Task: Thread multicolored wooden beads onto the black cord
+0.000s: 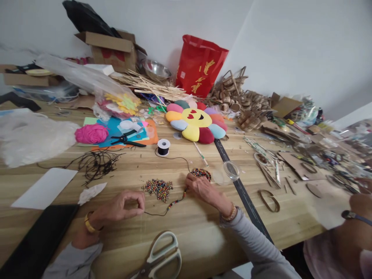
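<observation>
Thin black cord strung with multicoloured round beads (173,203) is pinched by left hand (116,208) at nine o'clock, right hand (204,189) at two.

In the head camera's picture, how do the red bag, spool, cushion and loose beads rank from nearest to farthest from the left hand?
From the left hand:
1. Loose beads, just ahead and right.
2. Spool, beyond the beads.
3. Cushion, beyond the spool, farther right.
4. Red bag, upright behind the cushion.
</observation>
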The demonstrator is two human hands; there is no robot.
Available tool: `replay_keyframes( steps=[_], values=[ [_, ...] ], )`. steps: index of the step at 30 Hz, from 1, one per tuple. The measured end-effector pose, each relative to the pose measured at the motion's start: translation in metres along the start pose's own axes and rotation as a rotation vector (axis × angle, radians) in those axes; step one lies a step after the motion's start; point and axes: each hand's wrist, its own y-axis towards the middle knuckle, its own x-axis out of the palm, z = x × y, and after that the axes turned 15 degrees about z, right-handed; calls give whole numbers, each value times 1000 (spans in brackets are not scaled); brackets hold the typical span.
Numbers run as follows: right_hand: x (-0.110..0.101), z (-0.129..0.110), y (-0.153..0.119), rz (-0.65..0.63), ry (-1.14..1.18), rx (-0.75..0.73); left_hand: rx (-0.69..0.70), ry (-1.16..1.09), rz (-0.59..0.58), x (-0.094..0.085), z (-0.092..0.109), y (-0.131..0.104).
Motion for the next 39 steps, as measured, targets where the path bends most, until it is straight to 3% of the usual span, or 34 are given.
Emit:
replay_keyframes(
  steps=[5, 13, 17, 22, 28, 39],
  values=[
    [-6, 2, 4, -21, 120, -52, -41, -15, 29, -1, -3, -3],
    [-32, -5, 6, 2, 375, 27, 0, -8, 21, -8, -4, -4],
    [-31, 0, 7, -7, 436, -13, 15, -19, 24, -13, 4, -3],
    [-22, 11, 7, -20, 510, 39, -11, -32, 3, -16, 6, -5],
    [-18, 21, 10, -73, 443, 4, -4, 26, -11, -13, 5, -5],
    [-13, 19, 7, -104, 289, -27, -8, 125, -148, -2, -2, -5]
  ],
)
